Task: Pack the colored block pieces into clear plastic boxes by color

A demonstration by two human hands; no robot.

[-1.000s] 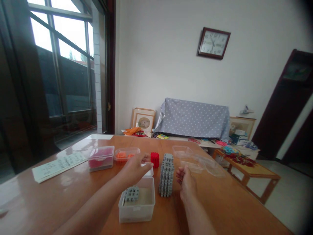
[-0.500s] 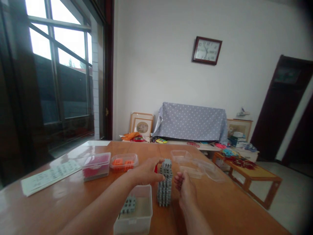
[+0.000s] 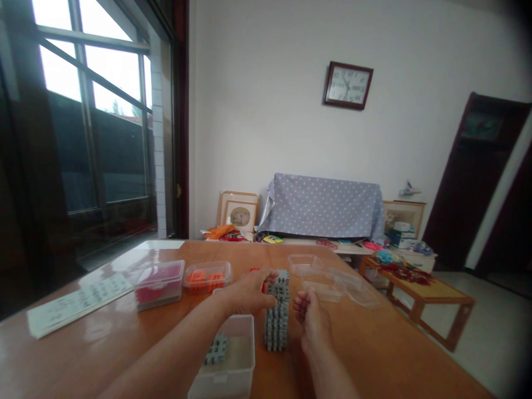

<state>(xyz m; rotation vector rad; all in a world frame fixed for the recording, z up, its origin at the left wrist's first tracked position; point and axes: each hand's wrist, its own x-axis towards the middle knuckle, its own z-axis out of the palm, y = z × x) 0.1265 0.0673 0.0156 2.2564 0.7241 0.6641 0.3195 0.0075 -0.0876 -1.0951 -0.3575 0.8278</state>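
A tall stack of grey interlocking plastic blocks [image 3: 276, 327] stands upright on the table. My left hand [image 3: 251, 291] is closed at its upper left side, with the thumb across the front and the fingers at the top. Something red shows behind that hand. To the right of the stack, apart from it, my right hand [image 3: 315, 318] has its fingers curled in; whatever they may hold is hidden. Below my left forearm is a clear plastic box [image 3: 243, 363] with more grey blocks [image 3: 217, 350] inside, partly covered by the arm.
Left on the wooden table [image 3: 353, 354] are a printed sheet [image 3: 78, 305], a lidded box with pink contents [image 3: 160, 282] and a clear tub of orange pieces [image 3: 208, 277]. Clear containers [image 3: 353, 288] lie at the right. A low wooden bench [image 3: 424, 293] stands beyond the table.
The whole view has turned slightly, so everything sits a little further left. Both hands keep nearly the same pose about the grey stack.
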